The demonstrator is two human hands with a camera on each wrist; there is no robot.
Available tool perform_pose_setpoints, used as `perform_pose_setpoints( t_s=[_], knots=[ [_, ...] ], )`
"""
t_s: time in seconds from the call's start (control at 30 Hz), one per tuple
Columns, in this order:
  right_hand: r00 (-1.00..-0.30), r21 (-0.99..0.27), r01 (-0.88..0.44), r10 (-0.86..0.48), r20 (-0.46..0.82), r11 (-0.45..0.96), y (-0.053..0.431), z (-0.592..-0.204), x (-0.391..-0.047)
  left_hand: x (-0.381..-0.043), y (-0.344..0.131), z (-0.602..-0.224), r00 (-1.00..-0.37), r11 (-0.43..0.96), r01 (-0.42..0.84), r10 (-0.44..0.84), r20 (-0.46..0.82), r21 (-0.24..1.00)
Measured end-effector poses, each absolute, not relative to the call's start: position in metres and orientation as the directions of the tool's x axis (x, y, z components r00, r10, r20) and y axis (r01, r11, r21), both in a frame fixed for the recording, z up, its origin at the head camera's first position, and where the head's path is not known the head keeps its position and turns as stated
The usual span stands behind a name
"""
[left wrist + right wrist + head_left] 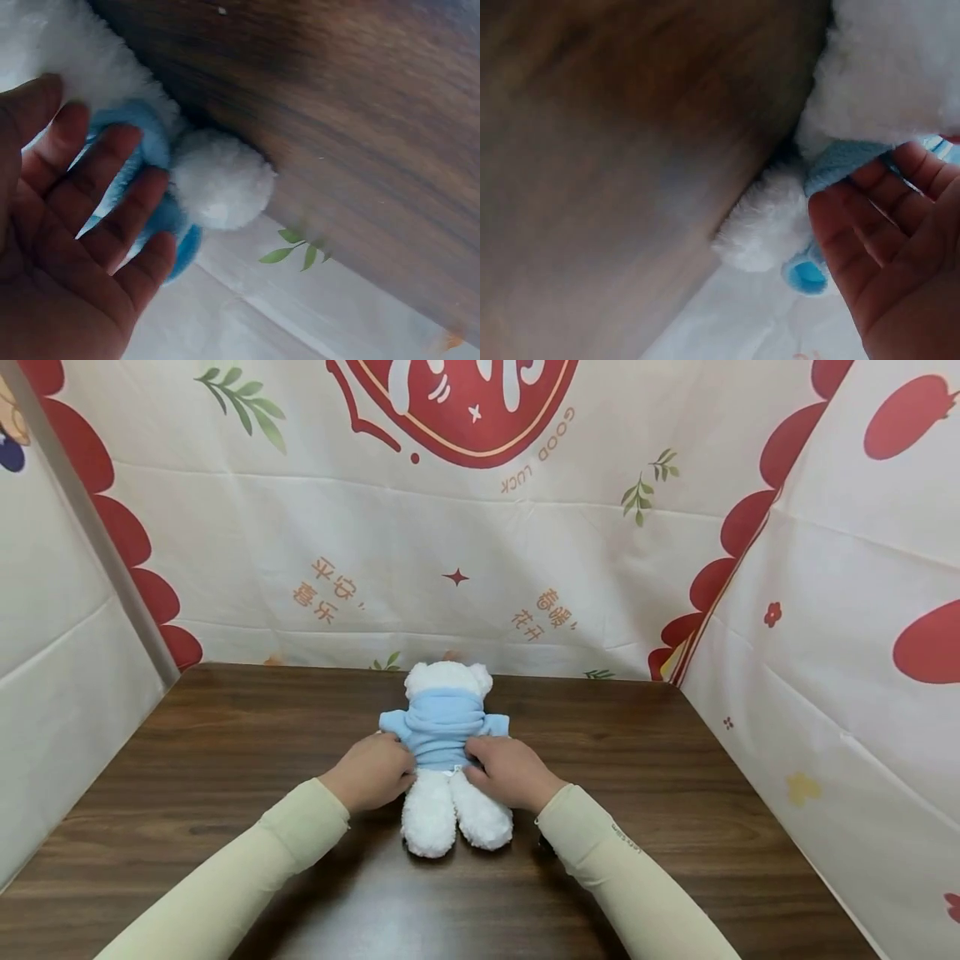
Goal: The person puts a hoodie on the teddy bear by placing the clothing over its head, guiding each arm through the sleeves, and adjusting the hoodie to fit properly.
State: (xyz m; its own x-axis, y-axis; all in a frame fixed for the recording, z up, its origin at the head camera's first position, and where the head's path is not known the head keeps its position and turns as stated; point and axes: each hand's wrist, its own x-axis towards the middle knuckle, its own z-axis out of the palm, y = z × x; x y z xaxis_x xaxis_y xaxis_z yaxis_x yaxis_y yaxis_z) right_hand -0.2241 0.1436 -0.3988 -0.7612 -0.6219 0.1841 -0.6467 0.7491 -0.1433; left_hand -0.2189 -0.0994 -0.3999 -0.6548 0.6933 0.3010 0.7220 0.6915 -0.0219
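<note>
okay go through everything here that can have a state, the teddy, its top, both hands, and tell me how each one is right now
Teddy bear: lying flat on the table, head toward the backdrop, legs toward the person.
Blue top: on the bear, bunched around the torso.
Left hand: fingers on the top's hem, at the bear's side.
Right hand: fingers on the hem at the other side.

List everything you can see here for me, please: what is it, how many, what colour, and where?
plush bear: one, white, lying on the table, head toward the back wall
little top: one, light blue, on the bear's body
table: one, dark brown wood, under the bear
printed sheets: cream with red shapes and green sprigs, walling the back and both sides
sleeves: two, pale beige, on the person's arms
left hand: one, at the top's left edge, fingers on the blue cloth
right hand: one, at the top's right edge, fingers on the cloth
</note>
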Motion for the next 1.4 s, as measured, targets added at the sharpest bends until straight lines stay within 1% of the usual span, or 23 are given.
perform_pose_setpoints(
  t_s=[0.07,0.13,0.2,0.27,0.33,0.4,0.47,0.53,0.6,0.67,0.77,0.87,1.0,1.07,1.2,1.4],
  knots=[
    [-0.766,-0.188,-0.643,-0.624,0.153,0.743,0.146,-0.397,-0.222,-0.219,-0.1,-0.397,-0.644,0.681,0.731,0.703,0.301,-0.026],
    [-0.762,-0.252,-0.646,-0.63,0.15,0.721,0.151,-0.395,-0.221,-0.218,-0.102,-0.392,-0.646,0.675,0.738,0.704,0.295,0.002],
    [-0.756,-0.316,-0.65,-0.63,0.178,0.691,0.158,-0.392,-0.218,-0.215,-0.104,-0.385,-0.662,0.683,0.729,0.688,0.297,0.044],
    [-0.759,-0.373,-0.648,-0.603,0.244,0.665,0.165,-0.389,-0.216,-0.211,-0.107,-0.376,-0.695,0.71,0.698,0.64,0.328,0.093],
    [-0.792,-0.421,-0.61,-0.533,0.297,0.671,0.171,-0.388,-0.214,-0.206,-0.107,-0.369,-0.718,0.737,0.664,0.581,0.383,0.127],
    [-0.84,-0.466,-0.542,-0.448,0.305,0.7,0.175,-0.39,-0.215,-0.202,-0.104,-0.365,-0.719,0.748,0.649,0.539,0.439,0.143],
    [-0.891,-0.504,-0.454,-0.377,0.254,0.735,0.176,-0.395,-0.218,-0.2,-0.098,-0.365,-0.701,0.739,0.657,0.529,0.478,0.147],
    [-0.921,-0.518,-0.385,-0.357,0.158,0.764,0.175,-0.401,-0.223,-0.199,-0.09,-0.367,-0.684,0.726,0.674,0.546,0.485,0.133],
    [-0.922,-0.536,-0.344,-0.385,0.037,0.771,0.171,-0.407,-0.227,-0.2,-0.083,-0.37,-0.682,0.725,0.678,0.561,0.468,0.119],
    [-0.903,-0.544,-0.332,-0.426,-0.052,0.77,0.166,-0.411,-0.231,-0.202,-0.077,-0.373,-0.699,0.739,0.664,0.559,0.446,0.113],
    [-0.884,-0.537,-0.339,-0.457,-0.1,0.772,0.158,-0.411,-0.236,-0.206,-0.073,-0.376,-0.73,0.766,0.632,0.538,0.421,0.118],
    [-0.901,-0.517,-0.351,-0.433,-0.043,0.781,0.156,-0.408,-0.242,-0.209,-0.072,-0.377,-0.74,0.772,0.622,0.525,0.419,0.131],
    [-0.919,-0.57,-0.365,-0.382,0.095,0.736,0.16,-0.402,-0.248,-0.214,-0.074,-0.375,-0.745,0.772,0.616,0.508,0.432,0.155],
    [-0.913,-0.603,-0.394,-0.369,0.172,0.694,0.162,-0.397,-0.25,-0.216,-0.076,-0.373,-0.748,0.772,0.611,0.492,0.446,0.173],
    [-0.895,-0.643,-0.442,-0.353,0.271,0.626,0.164,-0.384,-0.249,-0.219,-0.079,-0.369,-0.749,0.766,0.606,0.461,0.475,0.212],
    [-0.858,-0.613,-0.513,-0.343,0.381,0.601,0.17,-0.36,-0.245,-0.221,-0.08,-0.363,-0.756,0.754,0.604,0.439,0.486,0.259]
  ],
)
